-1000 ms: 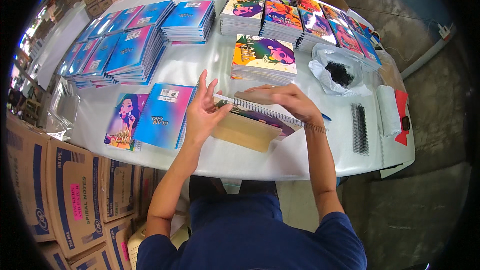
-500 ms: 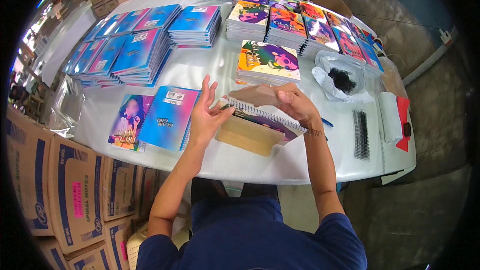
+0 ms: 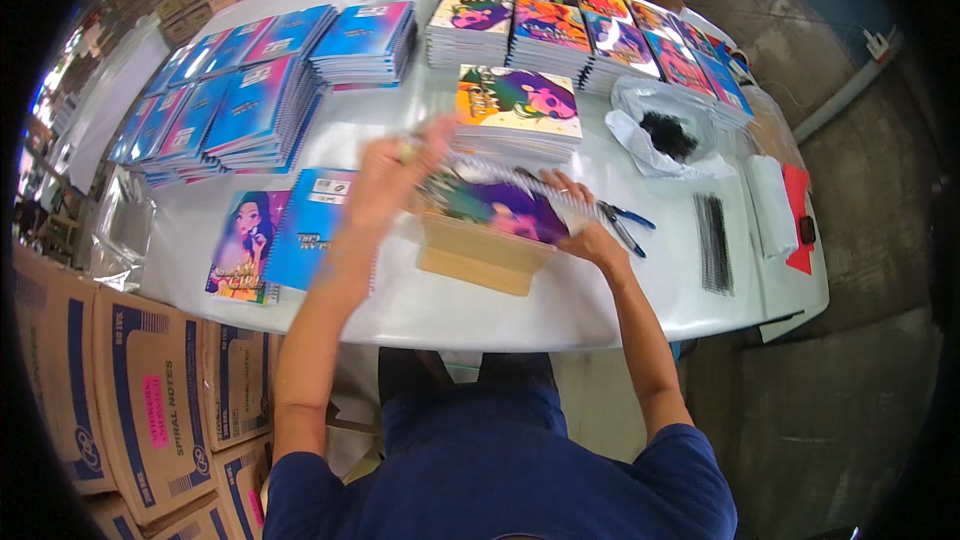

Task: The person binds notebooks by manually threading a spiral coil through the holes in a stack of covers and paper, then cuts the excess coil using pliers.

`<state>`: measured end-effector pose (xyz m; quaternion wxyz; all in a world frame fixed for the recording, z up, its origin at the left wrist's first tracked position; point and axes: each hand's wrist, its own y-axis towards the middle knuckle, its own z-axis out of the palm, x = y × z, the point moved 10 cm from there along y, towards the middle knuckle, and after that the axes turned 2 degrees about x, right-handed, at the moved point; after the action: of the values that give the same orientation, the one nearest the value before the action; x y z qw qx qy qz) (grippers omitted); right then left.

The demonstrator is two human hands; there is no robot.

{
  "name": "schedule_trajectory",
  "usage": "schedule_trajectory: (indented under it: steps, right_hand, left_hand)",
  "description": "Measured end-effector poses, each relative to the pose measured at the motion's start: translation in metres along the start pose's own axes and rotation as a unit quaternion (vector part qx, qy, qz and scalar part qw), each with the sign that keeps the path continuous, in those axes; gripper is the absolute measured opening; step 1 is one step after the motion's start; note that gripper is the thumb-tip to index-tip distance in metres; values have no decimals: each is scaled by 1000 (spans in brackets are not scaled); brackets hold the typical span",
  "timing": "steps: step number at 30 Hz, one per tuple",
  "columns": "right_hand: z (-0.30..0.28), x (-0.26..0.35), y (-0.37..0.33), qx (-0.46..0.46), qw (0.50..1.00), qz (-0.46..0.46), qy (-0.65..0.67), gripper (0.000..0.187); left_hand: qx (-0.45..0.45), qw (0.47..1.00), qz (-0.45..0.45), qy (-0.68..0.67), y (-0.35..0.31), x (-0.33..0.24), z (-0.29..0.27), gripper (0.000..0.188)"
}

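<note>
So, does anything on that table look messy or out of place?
Mostly tidy. The odd spot is the black tangle in crumpled white plastic toward the right: it's a jumbled heap, while the black coils nearby lie side by side.

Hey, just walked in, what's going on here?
A person is handling a spiral notebook by a tan block. The right hand grips its right end; the left hand, blurred, is at its left end. Blue-handled pliers show beside the right hand, black coils farther right, stacked blue notebooks leftward.
</note>
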<state>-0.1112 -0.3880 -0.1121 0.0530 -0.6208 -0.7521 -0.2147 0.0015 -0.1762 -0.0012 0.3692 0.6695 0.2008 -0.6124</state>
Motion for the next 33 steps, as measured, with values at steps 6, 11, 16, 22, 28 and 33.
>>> schedule_trajectory:
  steps: [6,11,16,22,28,33]
  right_hand:
    - [-30,-83,-94,-25,927,307,-215,58]
    - [-44,-63,-105,-111,932,255,-234,46]
    - [-76,54,-98,-190,971,140,41,41]
    - [-77,136,-100,-156,978,50,131,44]
    - [-75,139,-97,-130,983,47,119,37]
    - [-16,117,-95,189,781,202,559,27]
  left_hand:
    - [-1,988,101,114,-42,-98,1,45]
    - [129,828,201,507,-85,-35,120,51]
    - [63,782,214,582,-92,-3,134,60]
    - [68,752,212,621,-88,-6,138,64]
    - [60,756,208,618,-87,-6,140,63]
    - [34,751,229,618,-95,-6,133,57]
